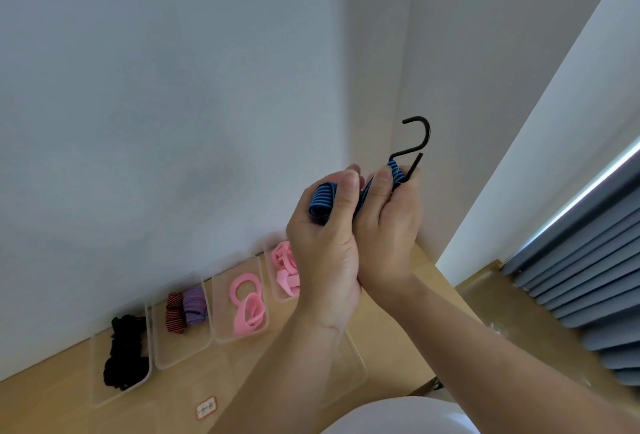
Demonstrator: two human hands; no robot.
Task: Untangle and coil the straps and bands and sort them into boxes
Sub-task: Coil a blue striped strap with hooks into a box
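Above the counter (52, 406), a blue strap (322, 203) is being held raised before the wall. The left hand (322, 253) is keeping its grip curled round the coiled part. The right hand (391, 226) is gripping the strap just below two black hooks (417, 136), which are pointing upward. Along the wall, clear boxes (221, 326) are sitting in a row, holding black bands (124, 354), a red strap (175, 312), a purple strap (194, 305) and pink bands (247, 309).
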